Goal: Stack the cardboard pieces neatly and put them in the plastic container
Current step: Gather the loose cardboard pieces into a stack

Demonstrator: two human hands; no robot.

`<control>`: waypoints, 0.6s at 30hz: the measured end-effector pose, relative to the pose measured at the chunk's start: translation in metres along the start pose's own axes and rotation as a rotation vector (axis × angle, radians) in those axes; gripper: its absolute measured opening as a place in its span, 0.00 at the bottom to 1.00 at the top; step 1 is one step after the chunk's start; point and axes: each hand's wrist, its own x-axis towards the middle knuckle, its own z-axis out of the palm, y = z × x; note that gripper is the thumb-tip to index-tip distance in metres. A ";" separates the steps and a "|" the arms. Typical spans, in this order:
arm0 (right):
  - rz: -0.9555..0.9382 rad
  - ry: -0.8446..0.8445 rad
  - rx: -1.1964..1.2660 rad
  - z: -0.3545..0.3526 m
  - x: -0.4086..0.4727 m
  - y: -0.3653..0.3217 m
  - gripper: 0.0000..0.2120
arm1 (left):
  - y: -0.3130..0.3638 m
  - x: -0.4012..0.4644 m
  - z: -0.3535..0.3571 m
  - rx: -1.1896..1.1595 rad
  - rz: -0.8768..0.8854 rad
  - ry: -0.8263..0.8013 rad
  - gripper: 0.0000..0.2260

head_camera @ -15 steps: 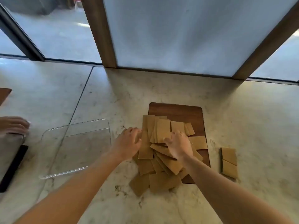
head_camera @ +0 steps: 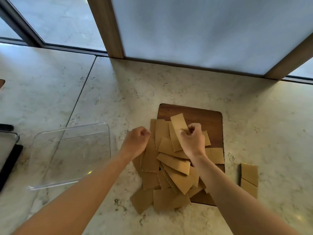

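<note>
Right hand (head_camera: 193,141): pinching one cardboard strip (head_camera: 177,126), lifting it off the loose cardboard pieces (head_camera: 171,167) lying over the wooden board (head_camera: 203,114).
Left hand (head_camera: 137,141): curling closed at the pile's left edge; contents unclear.
Plastic container (head_camera: 71,155): sitting empty at left.
Advice: square edges before adding further strips.

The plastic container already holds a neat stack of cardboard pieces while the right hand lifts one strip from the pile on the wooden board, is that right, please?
Not quite. The head view shows the plastic container empty; no cardboard is in it yet. The rest holds: the right hand lifts one strip from the pile on the wooden board.
</note>
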 end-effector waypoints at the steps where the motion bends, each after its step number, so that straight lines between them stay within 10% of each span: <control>1: -0.020 -0.061 0.005 -0.010 0.004 -0.005 0.10 | 0.004 0.004 -0.002 -0.121 -0.098 -0.004 0.14; 4: -0.154 -0.426 -0.076 -0.038 0.014 -0.015 0.12 | 0.015 0.009 -0.011 -0.611 -0.387 -0.266 0.28; 8: -0.338 -0.966 -0.416 -0.035 0.005 -0.024 0.21 | 0.007 -0.002 -0.011 -0.863 -0.450 -0.999 0.37; 11: -0.385 -0.774 -0.267 -0.014 0.002 -0.017 0.23 | -0.001 -0.015 0.003 -0.977 -0.380 -1.138 0.21; 15: -0.213 -0.031 -0.224 -0.007 0.009 -0.004 0.13 | -0.009 -0.020 0.012 -1.199 -0.409 -0.846 0.17; 18: -0.080 -0.003 -0.603 -0.002 0.008 0.007 0.33 | -0.012 -0.018 0.009 -1.219 -0.431 -0.708 0.17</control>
